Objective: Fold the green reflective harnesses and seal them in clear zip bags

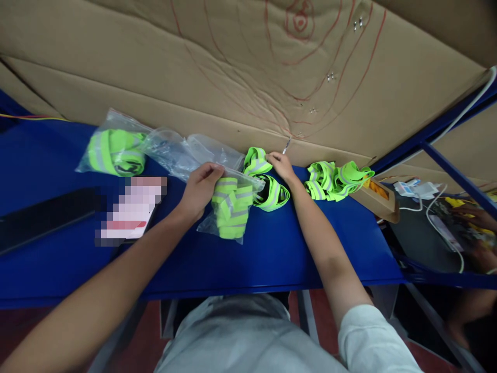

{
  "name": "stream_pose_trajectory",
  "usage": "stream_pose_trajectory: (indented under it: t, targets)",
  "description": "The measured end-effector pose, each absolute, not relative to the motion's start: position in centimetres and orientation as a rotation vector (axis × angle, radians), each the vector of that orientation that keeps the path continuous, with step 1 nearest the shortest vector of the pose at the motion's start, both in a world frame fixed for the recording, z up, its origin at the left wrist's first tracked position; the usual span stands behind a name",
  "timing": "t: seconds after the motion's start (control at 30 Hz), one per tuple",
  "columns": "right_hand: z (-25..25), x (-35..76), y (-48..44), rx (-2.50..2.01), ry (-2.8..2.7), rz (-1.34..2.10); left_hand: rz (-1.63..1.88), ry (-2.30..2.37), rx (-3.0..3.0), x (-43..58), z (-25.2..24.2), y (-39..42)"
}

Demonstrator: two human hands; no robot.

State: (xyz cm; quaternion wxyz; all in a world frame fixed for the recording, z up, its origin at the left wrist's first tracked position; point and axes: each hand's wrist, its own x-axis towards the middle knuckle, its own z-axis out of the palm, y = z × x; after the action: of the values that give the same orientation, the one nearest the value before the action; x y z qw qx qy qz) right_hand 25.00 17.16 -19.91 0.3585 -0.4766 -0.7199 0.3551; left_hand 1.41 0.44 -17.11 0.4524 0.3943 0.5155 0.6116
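My left hand [204, 189] pinches the top edge of a clear zip bag [204, 228]. Inside that bag lies a folded neon-green reflective strap [233, 207] with silver stripes. My right hand [280, 165] is at the back of the table, its fingers closed at the edge of a loose coiled reflective strap [256, 159]. Just in front of it rests another coiled strap [277, 196], partly behind the bag. To the right of my right forearm sit more reflective straps [337, 180] in a loose pile.
A filled zip bag [116, 150] and clear empty bags [194, 147] lie along the back left. A phone [134, 207] and a long black object [46, 220] are on the blue table [272, 259]. Cardboard [233, 77] stands behind; an open box [376, 199] sits right. Another person's arm [477, 217] shows far right.
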Motion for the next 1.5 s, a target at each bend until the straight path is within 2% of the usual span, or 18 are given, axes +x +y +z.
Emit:
stream_pose_trajectory:
  t: [0.2, 0.37, 0.4, 0.5, 0.6, 0.73, 0.93, 1.0, 1.1, 1.2, 1.33, 1.43, 1.5]
  targets:
    - [-18.2, 27.8, 14.2, -1.191, -1.874, 1.070, 1.474, 1.231, 0.937, 1.5, -16.9, 0.2]
    - [-17.6, 29.2, 6.9, -1.199, -1.909, 1.064, 1.357, 1.149, 0.901, 2.5, -16.9, -0.5]
    - [-17.5, 29.1, 5.1, -1.150, -2.024, 1.020, 1.341, 1.135, 0.912, 2.8, -16.9, -0.7]
    - [-17.1, 28.4, 0.1, -1.141, -2.136, 0.512, 1.329, 1.077, 1.000, 3.5, -16.8, -1.5]
    - [-16.2, 27.4, -2.8, -0.984, -2.187, 0.382, 1.318, 1.004, 1.139, 4.0, -16.8, -2.0]
    - [-15.2, 26.7, -3.3, -0.965, -2.097, 0.538, 1.350, 0.964, 1.140, 4.5, -17.0, -2.2]
    - [-15.6, 28.4, -1.5, -1.131, -1.689, 1.375, 1.283, 0.870, 1.052, 4.2, -16.6, -2.2]
    - [-16.0, 29.0, -0.9, -1.101, -1.569, 1.469, 1.159, 0.789, 1.024, 3.6, -16.2, -2.3]
    - [-16.4, 29.2, -0.3, -1.096, -1.406, 1.356, 0.892, 0.731, 1.090, 2.8, -15.4, -2.5]
    - [-16.4, 29.2, -0.1, -1.070, -1.355, 1.291, 0.824, 0.821, 1.216, 2.2, -14.1, -2.5]
    - [-16.4, 29.3, 0.0, -1.034, -1.525, 1.159, 1.155, 1.015, 1.231, -1.0, -11.5, -1.7]
    - [-17.1, 29.3, -0.2, -1.097, -1.928, 0.760, 1.511, 1.239, 1.143, -6.6, -9.8, -0.4]
    - [-17.8, 29.1, -0.4, -1.111, -2.171, 0.520, 1.609, 1.481, 1.167, -11.6, -9.1, 0.4]
